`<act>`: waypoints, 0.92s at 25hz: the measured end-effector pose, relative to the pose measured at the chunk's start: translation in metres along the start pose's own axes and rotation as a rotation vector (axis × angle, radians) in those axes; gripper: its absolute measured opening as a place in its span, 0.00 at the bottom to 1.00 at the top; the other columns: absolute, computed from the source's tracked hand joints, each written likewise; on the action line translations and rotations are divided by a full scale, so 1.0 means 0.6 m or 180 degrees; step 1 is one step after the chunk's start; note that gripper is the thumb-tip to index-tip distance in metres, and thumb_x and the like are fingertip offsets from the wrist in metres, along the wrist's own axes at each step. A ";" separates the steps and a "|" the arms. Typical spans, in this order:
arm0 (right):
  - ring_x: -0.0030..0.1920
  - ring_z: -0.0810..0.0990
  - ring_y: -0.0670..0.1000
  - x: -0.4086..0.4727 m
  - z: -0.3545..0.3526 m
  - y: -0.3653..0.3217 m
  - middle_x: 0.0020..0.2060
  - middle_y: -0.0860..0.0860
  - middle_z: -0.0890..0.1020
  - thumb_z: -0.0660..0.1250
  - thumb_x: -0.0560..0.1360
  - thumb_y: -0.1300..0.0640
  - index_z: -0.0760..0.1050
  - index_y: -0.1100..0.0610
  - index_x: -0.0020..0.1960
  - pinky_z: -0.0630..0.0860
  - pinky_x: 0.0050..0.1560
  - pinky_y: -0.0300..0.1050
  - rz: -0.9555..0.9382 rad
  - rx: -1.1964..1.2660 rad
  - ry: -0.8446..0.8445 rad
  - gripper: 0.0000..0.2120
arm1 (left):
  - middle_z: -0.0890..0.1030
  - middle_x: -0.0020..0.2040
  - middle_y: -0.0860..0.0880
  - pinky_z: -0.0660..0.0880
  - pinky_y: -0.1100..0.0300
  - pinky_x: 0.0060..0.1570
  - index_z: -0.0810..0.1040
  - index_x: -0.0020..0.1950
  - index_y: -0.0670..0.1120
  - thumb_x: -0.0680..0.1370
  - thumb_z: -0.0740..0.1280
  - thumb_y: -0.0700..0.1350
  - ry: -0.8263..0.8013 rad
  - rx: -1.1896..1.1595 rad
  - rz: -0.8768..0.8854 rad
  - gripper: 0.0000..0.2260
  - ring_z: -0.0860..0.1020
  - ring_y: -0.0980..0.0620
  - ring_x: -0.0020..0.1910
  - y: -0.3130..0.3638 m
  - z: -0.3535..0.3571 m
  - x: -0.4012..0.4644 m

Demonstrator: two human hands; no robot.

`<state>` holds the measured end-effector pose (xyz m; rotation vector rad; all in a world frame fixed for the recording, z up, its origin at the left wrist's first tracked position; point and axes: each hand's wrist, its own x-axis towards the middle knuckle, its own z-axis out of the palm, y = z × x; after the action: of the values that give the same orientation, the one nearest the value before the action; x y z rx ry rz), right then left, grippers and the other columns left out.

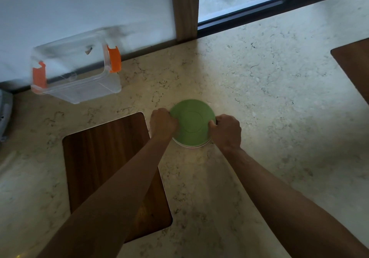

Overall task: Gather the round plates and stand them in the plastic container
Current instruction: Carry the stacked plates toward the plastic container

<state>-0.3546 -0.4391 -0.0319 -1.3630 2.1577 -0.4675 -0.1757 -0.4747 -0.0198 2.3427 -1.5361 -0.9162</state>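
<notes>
Under the green plate (192, 125) only thin pale rims of other plates (196, 147) show, too few to count. The fingertips of both hands curl out of sight behind the stack. The plastic container (76, 72) is motion-blurred. A grey object (5, 116) is cut off at the left edge.

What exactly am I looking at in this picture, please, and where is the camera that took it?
There is no machine here: the camera sits on a person's head and looks forward and down at their bare arms. The left hand and the right hand grip opposite edges of a small stack of round plates; the top one is green, and paler rims show beneath it. The stack is over a pale stone counter; whether it is lifted, I cannot tell. A clear plastic container with orange clips stands far left by the wall, nothing visible in it. A dark wooden board lies under the left arm.
</notes>
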 end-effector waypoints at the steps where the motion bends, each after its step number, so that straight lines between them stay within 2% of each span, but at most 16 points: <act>1: 0.29 0.73 0.53 -0.001 -0.001 -0.002 0.28 0.54 0.75 0.65 0.71 0.53 0.72 0.56 0.29 0.64 0.30 0.41 0.0057 0.0084 0.0015 0.13 | 0.81 0.48 0.35 0.76 0.49 0.45 0.81 0.48 0.34 0.70 0.66 0.39 -0.0033 -0.0002 -0.0070 0.11 0.80 0.36 0.48 0.004 0.000 0.001; 4: 0.25 0.70 0.52 0.000 -0.002 -0.004 0.23 0.51 0.72 0.66 0.69 0.57 0.72 0.59 0.25 0.65 0.26 0.43 0.0257 0.0389 0.0029 0.14 | 0.81 0.48 0.34 0.77 0.49 0.42 0.79 0.49 0.33 0.70 0.67 0.40 -0.0181 -0.0098 -0.0229 0.13 0.80 0.36 0.48 0.010 -0.006 0.008; 7: 0.24 0.70 0.51 0.004 -0.003 -0.006 0.22 0.51 0.71 0.67 0.68 0.59 0.71 0.59 0.25 0.66 0.26 0.42 0.0307 0.0438 -0.0082 0.14 | 0.82 0.47 0.37 0.77 0.51 0.42 0.80 0.49 0.35 0.69 0.71 0.43 -0.0364 -0.0367 -0.0431 0.14 0.81 0.39 0.48 0.013 -0.013 0.014; 9: 0.24 0.71 0.51 0.007 -0.003 -0.004 0.21 0.51 0.72 0.67 0.68 0.58 0.73 0.58 0.25 0.66 0.26 0.41 0.0314 0.0490 -0.0152 0.13 | 0.82 0.44 0.39 0.76 0.54 0.40 0.80 0.46 0.36 0.68 0.72 0.43 -0.0384 -0.0583 -0.0551 0.12 0.82 0.40 0.47 0.012 -0.014 0.013; 12: 0.27 0.78 0.49 0.008 -0.004 0.000 0.26 0.50 0.79 0.67 0.68 0.56 0.80 0.58 0.34 0.72 0.29 0.40 0.0314 0.0496 -0.0269 0.07 | 0.82 0.38 0.40 0.77 0.54 0.42 0.79 0.36 0.40 0.67 0.71 0.41 -0.0271 -0.0923 -0.0611 0.05 0.83 0.42 0.45 0.009 -0.014 0.005; 14: 0.28 0.81 0.48 0.009 -0.007 0.002 0.28 0.50 0.82 0.67 0.68 0.56 0.83 0.57 0.37 0.78 0.31 0.42 0.0372 0.0694 -0.0348 0.07 | 0.84 0.41 0.40 0.80 0.49 0.49 0.81 0.40 0.39 0.68 0.72 0.40 -0.0244 -0.1146 -0.0641 0.05 0.83 0.43 0.46 0.003 -0.015 0.002; 16: 0.31 0.84 0.54 0.010 -0.009 0.007 0.31 0.56 0.85 0.68 0.68 0.57 0.83 0.59 0.38 0.84 0.35 0.52 0.0502 0.1057 -0.0439 0.07 | 0.84 0.44 0.39 0.80 0.46 0.52 0.83 0.44 0.38 0.69 0.72 0.39 -0.0298 -0.1378 -0.0753 0.07 0.83 0.43 0.46 -0.001 -0.018 -0.002; 19: 0.36 0.86 0.59 0.008 -0.011 0.017 0.38 0.63 0.85 0.69 0.70 0.61 0.83 0.63 0.41 0.84 0.39 0.58 0.0876 0.1670 -0.0739 0.06 | 0.84 0.43 0.38 0.81 0.46 0.48 0.81 0.40 0.40 0.70 0.72 0.36 -0.0376 -0.1679 -0.0881 0.01 0.83 0.44 0.42 -0.004 -0.026 -0.012; 21: 0.38 0.86 0.59 0.002 -0.013 0.019 0.38 0.63 0.85 0.70 0.69 0.63 0.82 0.65 0.38 0.84 0.40 0.57 0.0966 0.1899 -0.0878 0.05 | 0.83 0.43 0.38 0.80 0.49 0.46 0.81 0.40 0.40 0.70 0.72 0.36 -0.0399 -0.1726 -0.0904 0.01 0.82 0.44 0.41 -0.010 -0.033 -0.023; 23: 0.40 0.86 0.60 -0.008 -0.015 0.015 0.39 0.63 0.85 0.71 0.69 0.65 0.82 0.67 0.38 0.84 0.42 0.57 0.1035 0.2090 -0.1053 0.04 | 0.84 0.44 0.38 0.81 0.47 0.50 0.81 0.38 0.42 0.70 0.71 0.36 -0.0442 -0.1669 -0.0878 0.03 0.83 0.43 0.44 -0.019 -0.042 -0.035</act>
<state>-0.3650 -0.4309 -0.0285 -0.6592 1.6876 -0.6848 -0.1578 -0.4553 0.0028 2.1554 -0.8694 -1.3732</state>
